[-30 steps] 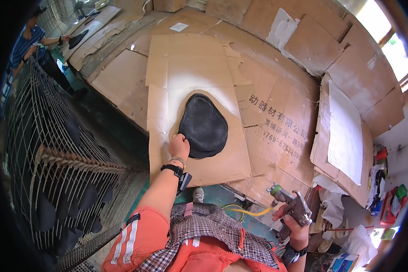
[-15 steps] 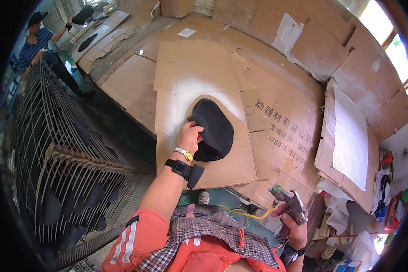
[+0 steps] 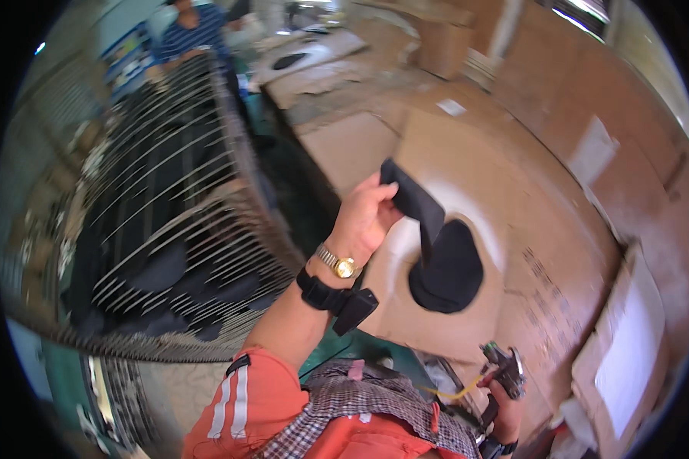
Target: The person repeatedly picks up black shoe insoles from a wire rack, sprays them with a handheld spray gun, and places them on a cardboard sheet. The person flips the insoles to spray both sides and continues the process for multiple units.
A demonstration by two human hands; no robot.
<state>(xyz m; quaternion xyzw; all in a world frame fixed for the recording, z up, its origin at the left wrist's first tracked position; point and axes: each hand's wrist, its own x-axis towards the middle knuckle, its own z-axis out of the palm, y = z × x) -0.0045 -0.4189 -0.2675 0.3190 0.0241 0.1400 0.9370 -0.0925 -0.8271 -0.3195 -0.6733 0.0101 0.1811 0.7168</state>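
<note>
My left hand [image 3: 366,220] is raised over the cardboard, thumb and fingers pinching the edge of a thin black fabric-like pad [image 3: 415,200]. The pad hangs tilted, and its lower end overlaps another rounded black pad [image 3: 450,275] in the picture; whether they touch I cannot tell. That second pad lies flat on a cardboard sheet [image 3: 459,164] marked with whitish overspray. Low on the right, my right hand [image 3: 505,405] is wrapped round a metal spray gun [image 3: 507,370] with a yellow hose [image 3: 458,393]. Its fingers are partly hidden by the gun.
To the left stands a wire rack [image 3: 184,191] with several black pads on it. Behind it is a person in a striped shirt [image 3: 195,34]. Cardboard walls [image 3: 566,84] border the far and right sides of the work surface. A white sheet [image 3: 631,359] leans at the right.
My left hand has lifted one black pad off the cardboard, up and toward the rack, leaving another beneath. The view has swung left, showing more of the rack. The spray gun stays in my right hand.
</note>
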